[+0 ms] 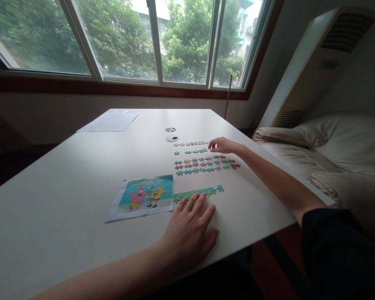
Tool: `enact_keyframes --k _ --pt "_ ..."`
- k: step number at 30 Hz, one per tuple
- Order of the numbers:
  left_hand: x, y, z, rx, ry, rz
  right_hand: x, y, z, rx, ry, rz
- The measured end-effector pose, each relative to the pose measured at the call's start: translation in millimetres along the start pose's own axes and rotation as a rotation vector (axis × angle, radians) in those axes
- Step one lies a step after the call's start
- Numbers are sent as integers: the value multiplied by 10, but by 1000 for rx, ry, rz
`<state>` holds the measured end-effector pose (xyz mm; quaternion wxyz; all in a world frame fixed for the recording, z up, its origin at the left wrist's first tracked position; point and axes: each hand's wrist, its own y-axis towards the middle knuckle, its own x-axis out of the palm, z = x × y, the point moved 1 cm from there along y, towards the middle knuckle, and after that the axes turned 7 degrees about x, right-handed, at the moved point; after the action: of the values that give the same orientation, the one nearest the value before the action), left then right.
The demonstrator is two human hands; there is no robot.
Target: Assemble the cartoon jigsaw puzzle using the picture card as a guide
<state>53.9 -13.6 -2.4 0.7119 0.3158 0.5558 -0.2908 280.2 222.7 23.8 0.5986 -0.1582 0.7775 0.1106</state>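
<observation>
My left hand [192, 227] lies palm down with its fingers spread. Its fingertips rest at the lower edge of a joined green jigsaw strip [195, 193], partly covering it. Farther off, my right hand [221, 146] has bent fingers drawn together over the right end of a short row of green puzzle pieces [196, 151]. A small piece seems to be at those fingertips, mostly hidden. Between the hands lie several rows of loose pink and green puzzle pieces [195, 165]. Left of the strip is a printed cartoon picture [146, 195] on a paper sheet.
A row of pale pieces [190, 144] lies beyond the green row. Two round cable-hole covers [171, 138] sit in the white table [65, 200]. Paper sheets [109, 122] lie at the far left. A cream sofa [340, 150] stands to the right, near the table's edge.
</observation>
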Motion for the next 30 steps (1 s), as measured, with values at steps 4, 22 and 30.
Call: enact_keyframes --k 4,22,30 --pt "26 -12 -11 5 -5 14 7 141 -12 18 6 -35" --pt "14 -12 -12 14 -2 21 30 346 -83 71 195 -196" --pt "30 -12 -10 22 3 39 59 -623 -330 -176 662 -308"
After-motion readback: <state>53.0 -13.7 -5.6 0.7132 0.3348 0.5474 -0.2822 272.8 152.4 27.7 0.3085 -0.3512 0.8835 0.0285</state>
